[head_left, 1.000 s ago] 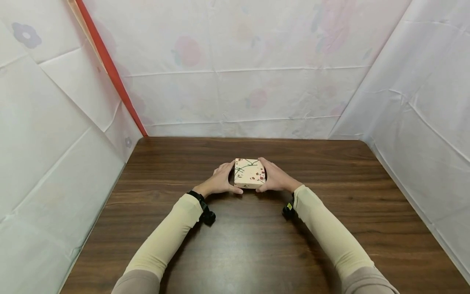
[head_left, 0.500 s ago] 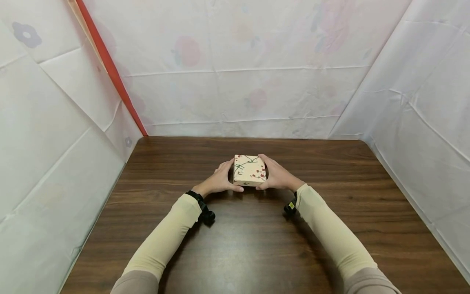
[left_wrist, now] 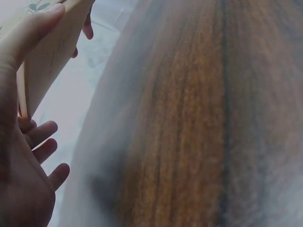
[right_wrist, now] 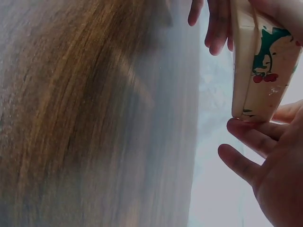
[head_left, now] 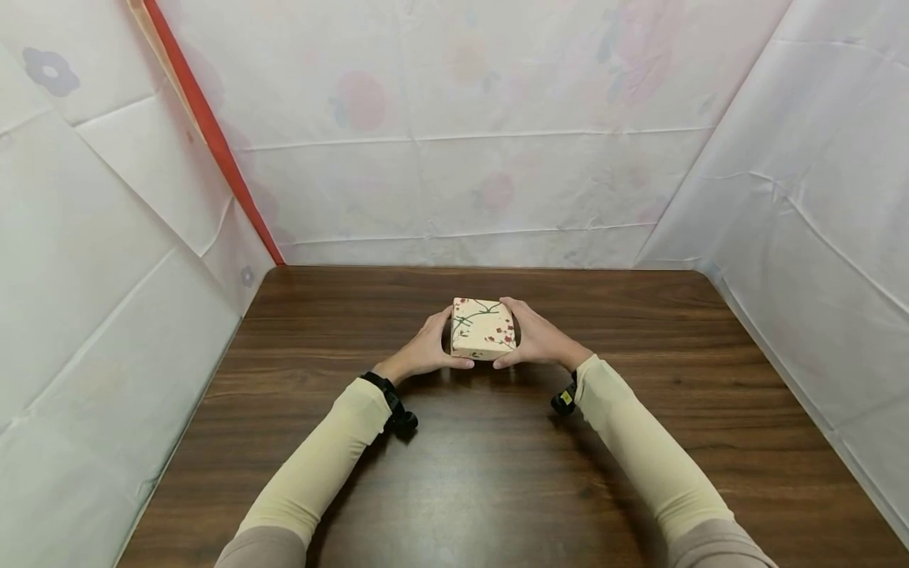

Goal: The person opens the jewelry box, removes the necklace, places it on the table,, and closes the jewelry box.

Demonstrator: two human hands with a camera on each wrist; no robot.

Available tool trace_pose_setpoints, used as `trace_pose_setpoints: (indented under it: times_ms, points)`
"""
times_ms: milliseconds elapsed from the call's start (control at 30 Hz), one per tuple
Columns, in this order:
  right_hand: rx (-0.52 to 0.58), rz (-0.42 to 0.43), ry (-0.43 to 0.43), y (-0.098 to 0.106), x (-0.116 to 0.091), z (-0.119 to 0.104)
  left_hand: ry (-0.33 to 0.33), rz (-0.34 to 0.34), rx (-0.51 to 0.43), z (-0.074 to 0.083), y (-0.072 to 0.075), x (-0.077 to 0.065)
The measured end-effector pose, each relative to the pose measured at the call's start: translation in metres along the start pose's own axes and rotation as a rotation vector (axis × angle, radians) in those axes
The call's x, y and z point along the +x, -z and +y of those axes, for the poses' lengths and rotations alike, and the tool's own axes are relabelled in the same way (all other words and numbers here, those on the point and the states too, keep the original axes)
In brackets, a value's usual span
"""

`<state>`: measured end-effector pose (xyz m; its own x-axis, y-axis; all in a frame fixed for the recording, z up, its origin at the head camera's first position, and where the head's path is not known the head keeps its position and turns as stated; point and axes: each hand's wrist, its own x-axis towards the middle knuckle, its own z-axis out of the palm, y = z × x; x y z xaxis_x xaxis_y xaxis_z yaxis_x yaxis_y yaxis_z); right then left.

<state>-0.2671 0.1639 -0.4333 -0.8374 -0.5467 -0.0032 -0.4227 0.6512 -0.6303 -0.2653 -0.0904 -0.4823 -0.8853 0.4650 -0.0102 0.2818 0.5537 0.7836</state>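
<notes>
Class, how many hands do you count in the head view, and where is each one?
2. The left hand holds the left side of the patterned box; the right hand holds its right side. Some fingers are partly hidden behind the box.

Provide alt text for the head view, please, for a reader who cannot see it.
A person's left hand and right hand hold a cream floral box between them over a brown table; pale patterned sheeting hangs behind.
</notes>
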Motion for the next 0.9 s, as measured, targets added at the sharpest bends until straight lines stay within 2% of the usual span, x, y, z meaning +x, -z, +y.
trace_pose_setpoints:
  times_ms: [167, 400, 600, 900]
  points:
    - [0.008, -0.006, -0.012, -0.0028, -0.0001, -0.0003, -0.011, 0.005, -0.035, 0.0004, -0.0004, -0.0007]
    - [-0.003, -0.007, -0.009, -0.0035, 0.0015, -0.0005, -0.009, 0.015, -0.028, 0.0005, -0.0001, -0.0013]
    - [-0.016, 0.006, -0.003, -0.0022, 0.0035, 0.0001, -0.037, 0.034, -0.051, 0.001, -0.0007, 0.0]
    - [-0.007, 0.028, -0.018, -0.0009, 0.0028, -0.0012, -0.017, 0.039, -0.055, 0.002, 0.0, -0.0012]
